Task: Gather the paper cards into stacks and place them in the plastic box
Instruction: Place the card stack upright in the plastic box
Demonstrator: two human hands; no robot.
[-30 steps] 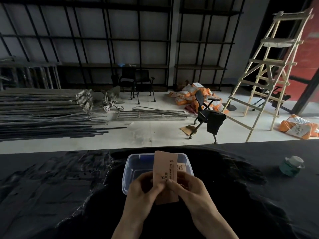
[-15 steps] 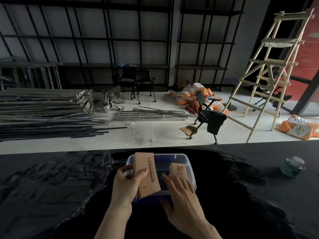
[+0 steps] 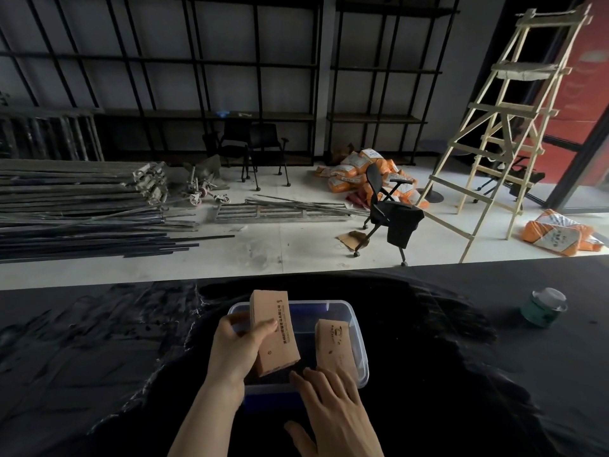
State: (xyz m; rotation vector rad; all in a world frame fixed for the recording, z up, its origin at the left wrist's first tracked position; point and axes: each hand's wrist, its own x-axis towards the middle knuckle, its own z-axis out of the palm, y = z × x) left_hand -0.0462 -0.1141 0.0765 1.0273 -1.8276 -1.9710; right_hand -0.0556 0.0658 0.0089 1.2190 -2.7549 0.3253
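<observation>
Tan paper card stack over clear rounded-rectangular plastic box

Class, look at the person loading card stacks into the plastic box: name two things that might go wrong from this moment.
1. The left hand holds its card stack tilted above the plastic box; a loose grip might let the cards fan out or spill.
2. The right hand rests at the box's near rim beside the stack already inside; lowering the new stack carelessly might knock that one over.
</observation>
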